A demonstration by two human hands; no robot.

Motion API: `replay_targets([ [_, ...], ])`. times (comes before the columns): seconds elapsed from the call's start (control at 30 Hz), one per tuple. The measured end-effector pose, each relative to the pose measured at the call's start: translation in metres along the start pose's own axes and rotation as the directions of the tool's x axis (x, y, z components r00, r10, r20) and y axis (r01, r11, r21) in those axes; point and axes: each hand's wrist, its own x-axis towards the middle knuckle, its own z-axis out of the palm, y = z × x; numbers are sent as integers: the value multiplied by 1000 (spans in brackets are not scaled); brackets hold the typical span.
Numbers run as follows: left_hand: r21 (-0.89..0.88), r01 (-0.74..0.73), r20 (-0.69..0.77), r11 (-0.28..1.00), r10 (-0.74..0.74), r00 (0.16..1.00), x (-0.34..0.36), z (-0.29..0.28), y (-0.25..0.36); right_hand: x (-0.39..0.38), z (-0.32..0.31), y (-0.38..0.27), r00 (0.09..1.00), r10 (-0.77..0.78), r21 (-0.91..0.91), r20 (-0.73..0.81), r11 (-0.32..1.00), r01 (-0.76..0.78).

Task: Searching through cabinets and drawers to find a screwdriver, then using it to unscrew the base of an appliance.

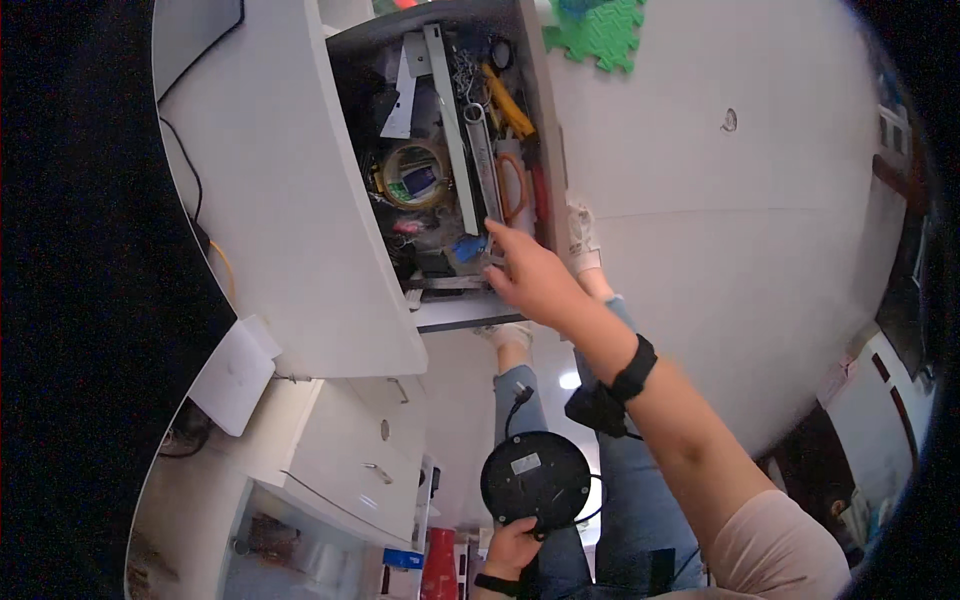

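Note:
In my left hand [513, 548] is a round black disc-shaped appliance base [535, 482], gripped at its near edge. A pale label and screws show on its face, and a cord with a black plug [519, 396] comes off it. My right hand [530, 274] reaches into a pulled-out drawer [548, 130], thumb and index finger apart. The index fingertip is by the near ends of a combination wrench [482, 160] and a long pale metal strip [452, 130]; whether it touches them I cannot tell. Beside the fingers lies a small blue object [468, 248].
Also in the drawer are a roll of tape [414, 174], orange-handled scissors [513, 188], a yellow-handled tool [508, 102] and a chain [464, 75]. A white desk [270, 200] flanks it on the left. A black power adapter [596, 410] hangs beneath my right forearm. A green foam mat [605, 35] lies beyond.

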Motion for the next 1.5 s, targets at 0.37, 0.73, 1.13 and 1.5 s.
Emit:
replay_targets([
  [0.37,-230,65,12,971,-64,998,63,-17,2,-52,-5,26,868,334,750,368,446,-489],
  [0.73,-330,192,-3,924,-204,979,76,-32,18,-67,8,1,996,90,113,-20,990,-88],
  [1.13,166,77,-283,983,-27,959,70,-20,28,-60,33,23,979,202,342,-5,921,-188],
  [1.5,556,-14,-226,831,167,960,55,5,43,-69,39,12,990,136,558,22,820,-125],
])
